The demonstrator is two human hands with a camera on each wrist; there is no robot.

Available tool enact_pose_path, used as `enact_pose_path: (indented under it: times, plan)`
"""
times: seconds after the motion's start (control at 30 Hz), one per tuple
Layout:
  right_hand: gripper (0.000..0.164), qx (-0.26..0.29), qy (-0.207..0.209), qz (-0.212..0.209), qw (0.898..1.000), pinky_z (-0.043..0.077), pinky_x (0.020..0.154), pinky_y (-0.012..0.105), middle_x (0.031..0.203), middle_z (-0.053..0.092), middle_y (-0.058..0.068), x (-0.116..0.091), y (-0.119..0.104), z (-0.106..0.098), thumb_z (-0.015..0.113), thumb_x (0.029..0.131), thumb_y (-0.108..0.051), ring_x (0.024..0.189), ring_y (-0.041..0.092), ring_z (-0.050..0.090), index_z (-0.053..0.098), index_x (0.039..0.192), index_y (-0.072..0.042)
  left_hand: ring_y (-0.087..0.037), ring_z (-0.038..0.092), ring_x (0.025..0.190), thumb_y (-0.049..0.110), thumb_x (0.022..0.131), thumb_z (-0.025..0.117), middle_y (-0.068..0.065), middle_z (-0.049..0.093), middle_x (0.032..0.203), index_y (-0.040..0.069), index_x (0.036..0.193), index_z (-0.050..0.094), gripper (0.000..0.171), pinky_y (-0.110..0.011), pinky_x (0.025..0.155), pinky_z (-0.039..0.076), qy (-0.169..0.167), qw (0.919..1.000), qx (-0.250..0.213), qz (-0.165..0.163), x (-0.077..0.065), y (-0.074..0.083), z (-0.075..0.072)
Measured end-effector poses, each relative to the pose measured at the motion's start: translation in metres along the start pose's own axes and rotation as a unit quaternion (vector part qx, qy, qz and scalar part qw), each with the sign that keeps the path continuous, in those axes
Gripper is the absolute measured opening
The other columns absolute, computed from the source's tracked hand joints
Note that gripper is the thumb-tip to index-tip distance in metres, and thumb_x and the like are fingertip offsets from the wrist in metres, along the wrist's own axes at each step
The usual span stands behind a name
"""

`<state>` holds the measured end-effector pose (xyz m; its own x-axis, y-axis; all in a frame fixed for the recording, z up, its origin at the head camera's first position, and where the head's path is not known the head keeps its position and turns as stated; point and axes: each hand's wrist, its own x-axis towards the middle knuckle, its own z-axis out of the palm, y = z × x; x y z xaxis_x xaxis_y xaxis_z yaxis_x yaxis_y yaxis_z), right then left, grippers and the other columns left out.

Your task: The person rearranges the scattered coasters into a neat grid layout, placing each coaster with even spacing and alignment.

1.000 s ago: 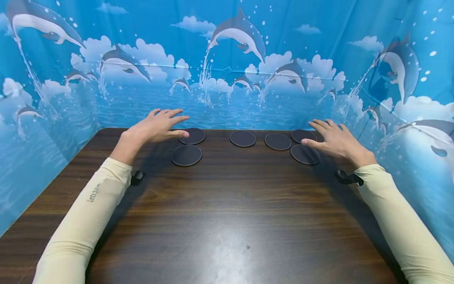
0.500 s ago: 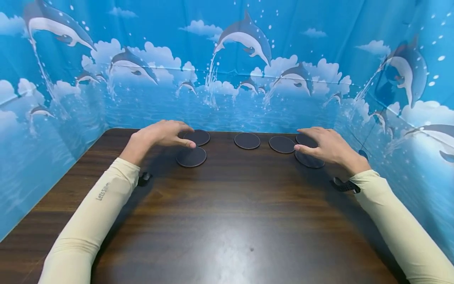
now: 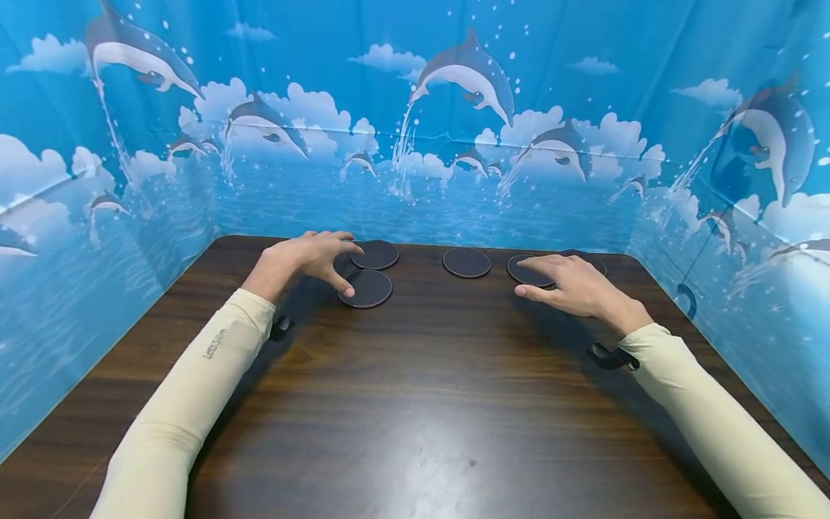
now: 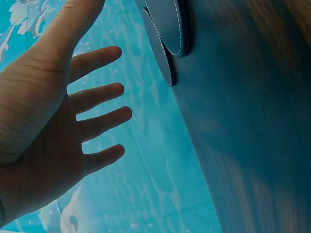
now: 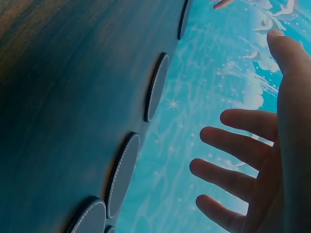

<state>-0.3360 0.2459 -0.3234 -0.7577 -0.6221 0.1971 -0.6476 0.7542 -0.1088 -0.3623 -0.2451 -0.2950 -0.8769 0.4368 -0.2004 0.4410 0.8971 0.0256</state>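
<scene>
Both hands hold nothing and hover over the far side of the table. In the head view my left hand (image 3: 310, 259) has its fingers apart, its thumb overlapping the left edge of a round black coaster (image 3: 371, 290) and its fingers near another coaster (image 3: 378, 254) behind it. The left wrist view shows that hand's palm (image 4: 48, 111) apart from two white-stitched coasters (image 4: 167, 29). My right hand (image 3: 573, 287), fingers extended, overlaps one coaster (image 3: 528, 279) and mostly hides the coasters at the far right. Its fingers stand away from several coasters (image 5: 121, 177) in the right wrist view.
Another coaster (image 3: 467, 262) lies at the middle of the back edge. The dark wood table (image 3: 415, 375) is enclosed at the back and sides by a blue dolphin curtain (image 3: 415, 202). Black straps (image 3: 612, 357) show at the wrists, below cream sleeves (image 3: 194, 360).
My right hand has shifted left, from over the far-right pair toward the neighbouring coaster. My left thumb has come down toward the front-left coaster. The view has turned slightly left; the coasters have stayed put.
</scene>
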Motion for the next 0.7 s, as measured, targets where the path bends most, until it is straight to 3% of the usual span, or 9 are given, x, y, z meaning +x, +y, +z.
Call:
enact_pose_path:
  times: [0.33,0.7]
  plan:
    - [0.075,0.013,-0.005,-0.007,1.000,0.032,0.108,0.063,0.149,0.051,0.013,0.020,-0.011,0.013,0.052,0.097,-0.067,0.137,0.037,0.045,0.054,0.149,-0.013,-0.050,0.017,0.147,0.065,0.077,0.081,-0.018,0.015,0.166,0.022,0.161,0.033,0.106,-0.076,0.106,0.017,-0.045,0.9984,-0.014,-0.031,-0.001,0.001,0.006]
    - [0.089,-0.003,-0.037,-0.031,0.999,0.028,0.111,0.062,0.150,0.050,0.012,0.061,-0.041,0.040,0.043,0.091,-0.081,0.139,0.036,0.044,0.056,0.147,-0.014,-0.051,0.017,0.147,0.065,0.078,0.080,-0.021,0.010,0.167,0.021,0.163,0.027,0.109,-0.074,0.105,0.025,-0.084,0.9942,-0.020,-0.065,-0.007,0.003,0.007]
